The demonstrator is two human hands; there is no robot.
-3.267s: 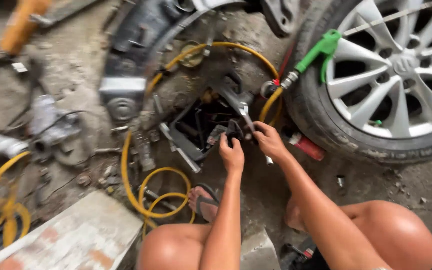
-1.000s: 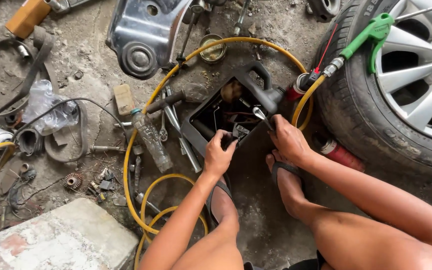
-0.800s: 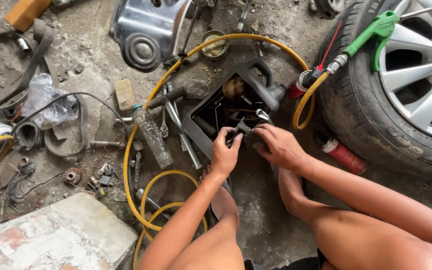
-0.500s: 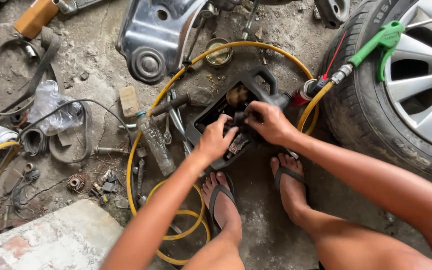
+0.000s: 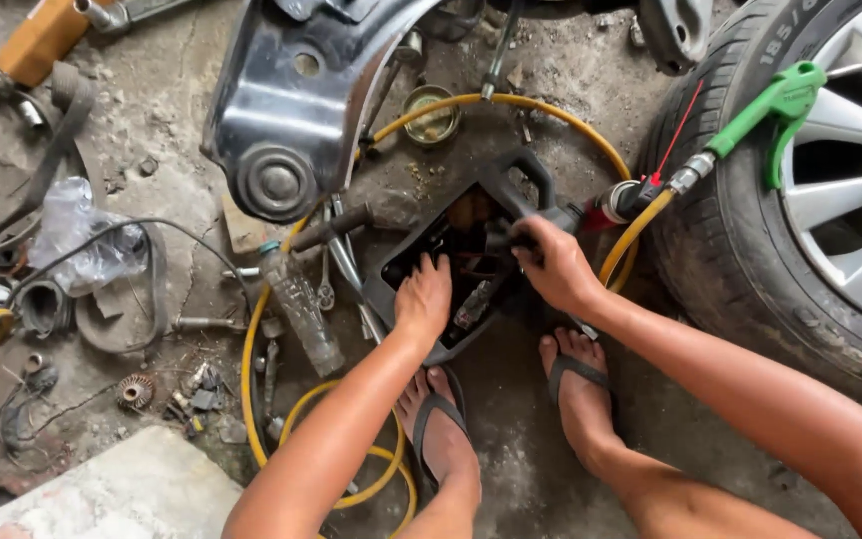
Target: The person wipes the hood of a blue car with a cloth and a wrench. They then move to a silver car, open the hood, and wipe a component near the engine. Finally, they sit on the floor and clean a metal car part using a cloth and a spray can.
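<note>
A dark plastic tool tray [image 5: 541,178] with a handle lies on the dirty floor, holding several small metal tools. My left hand [image 5: 424,295] reaches into its near side, fingers down among the tools; I cannot tell whether it grips one. At the tray's right side my right hand [image 5: 554,266] is closed around a dark tool. A yellow air hose [image 5: 551,108] loops around the tray. Both my feet in flip-flops [image 5: 571,374] stand just in front of it.
A car wheel [image 5: 830,210] stands at the right with a green air gun [image 5: 765,108] against it. A black metal car part [image 5: 296,110] lies beyond the tray. Wrenches [image 5: 336,265], a plastic bottle [image 5: 301,309], rubber belts and scrap [image 5: 82,260] lie left; a concrete block [image 5: 122,494] sits near left.
The view has come closer over the tray. My right hand moved to the tray's right side and closed on a dark tool; my left hand dipped into the tray.
</note>
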